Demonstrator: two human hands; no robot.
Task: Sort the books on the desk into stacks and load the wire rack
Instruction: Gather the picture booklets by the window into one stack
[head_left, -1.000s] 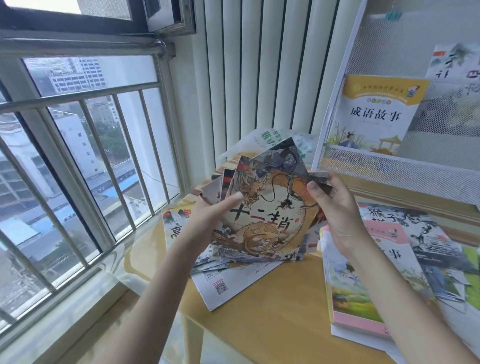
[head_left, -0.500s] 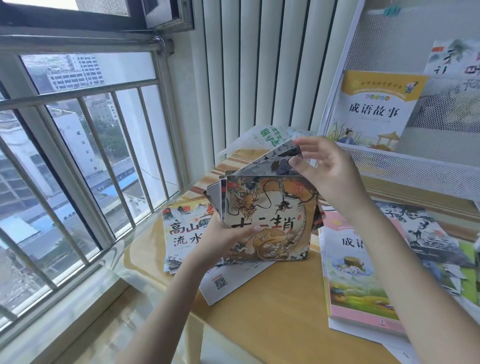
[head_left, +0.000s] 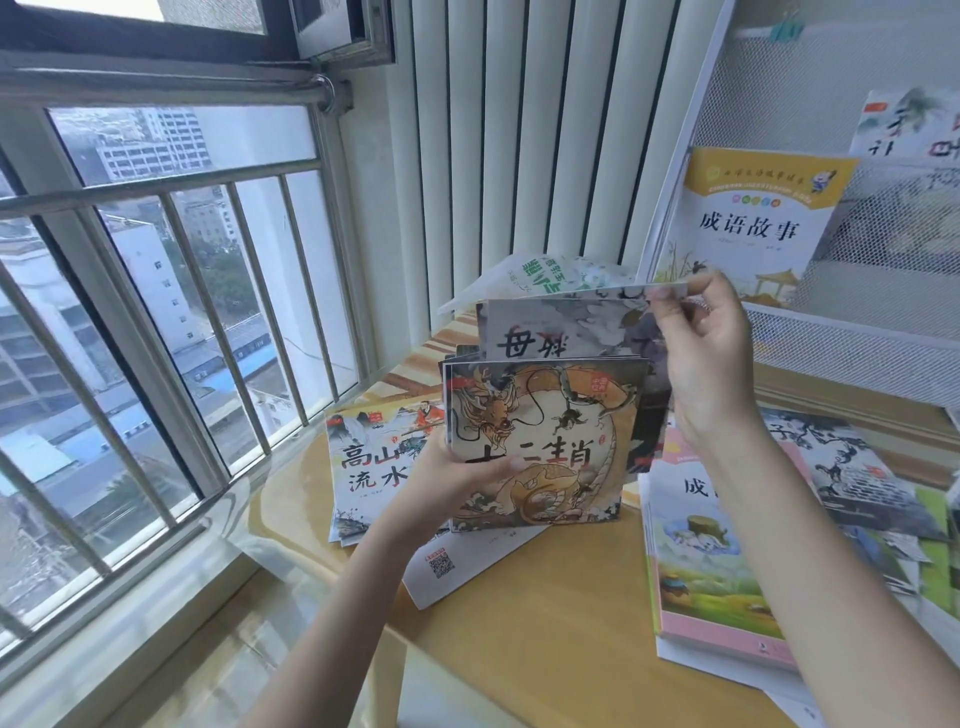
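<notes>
free: bare desk (head_left: 545, 613) front-centre | blocked: wire rack (head_left: 857, 358) right-rear, window bars (head_left: 171, 291) left

Well to the left of the fingers, a barred window (head_left: 156, 312) is showing grey city buildings (head_left: 156, 150) and blue rooftops (head_left: 234, 371) far below. A metal rail (head_left: 161, 83) is running along above the bars. Behind and above the fingers, pale vertical blinds (head_left: 530, 156) are hanging straight down. Below and left of the fingers, a glossy windowsill (head_left: 171, 613) is reflecting daylight.
</notes>
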